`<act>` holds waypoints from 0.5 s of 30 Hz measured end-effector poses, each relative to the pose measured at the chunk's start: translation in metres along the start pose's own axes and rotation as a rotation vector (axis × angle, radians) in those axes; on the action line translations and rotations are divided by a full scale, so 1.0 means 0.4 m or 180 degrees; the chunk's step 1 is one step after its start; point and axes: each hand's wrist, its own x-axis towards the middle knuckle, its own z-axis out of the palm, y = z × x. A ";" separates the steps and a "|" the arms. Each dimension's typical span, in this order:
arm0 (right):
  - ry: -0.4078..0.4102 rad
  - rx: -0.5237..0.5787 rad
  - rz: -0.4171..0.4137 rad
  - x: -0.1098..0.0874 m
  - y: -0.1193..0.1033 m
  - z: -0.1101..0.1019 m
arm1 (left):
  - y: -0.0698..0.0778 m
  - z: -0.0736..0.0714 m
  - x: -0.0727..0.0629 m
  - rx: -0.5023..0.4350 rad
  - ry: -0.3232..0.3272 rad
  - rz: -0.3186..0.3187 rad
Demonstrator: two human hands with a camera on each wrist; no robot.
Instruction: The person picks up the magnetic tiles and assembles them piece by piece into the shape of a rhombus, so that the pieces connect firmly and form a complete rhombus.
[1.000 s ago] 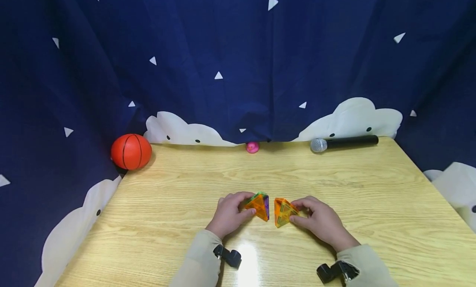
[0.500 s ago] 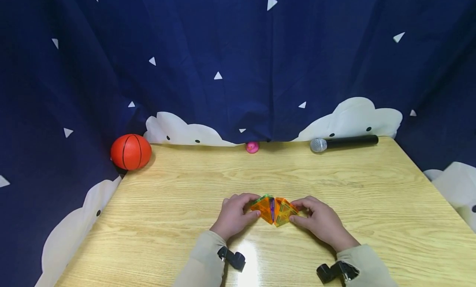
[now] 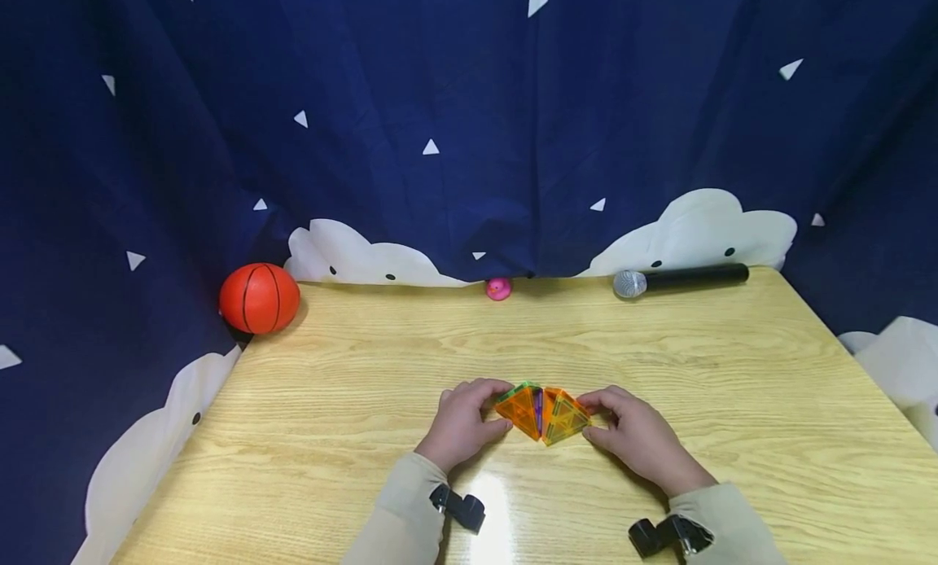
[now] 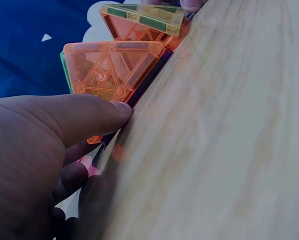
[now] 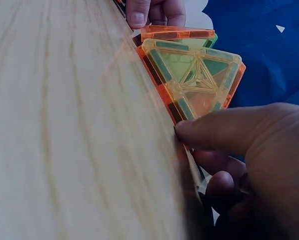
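Note:
Two small pyramids of clear magnetic tiles stand side by side on the wooden table. My left hand pinches the left pyramid, its thumb on the orange front tile and its other fingers behind. Green and purple tiles form other sides of it. Around the outer corner of the right pyramid, my right hand has thumb and index finger. A yellow tile faces front there, with orange ones behind. The pyramids' inner edges lie right against each other in the head view.
An orange-red toy basketball sits at the table's left back corner. Along the back edge are a pink rubber duck and a black microphone. A navy curtain with white triangles and clouds hangs behind and at both sides.
My left hand has brought its pyramid rightward, closing the gap to the other one. The right thumb has slid outward toward its pyramid's corner; that pyramid has hardly moved.

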 end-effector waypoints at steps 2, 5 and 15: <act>0.0010 -0.0006 -0.0034 -0.002 0.000 -0.003 | 0.000 0.000 0.001 -0.0016 0.0005 0.0002; 0.0022 0.0004 -0.0044 -0.006 -0.001 -0.005 | -0.003 0.002 0.003 -0.0040 0.0011 -0.0004; 0.0165 0.0168 0.0105 -0.008 0.007 0.006 | -0.011 0.005 0.001 -0.0145 0.0075 -0.0014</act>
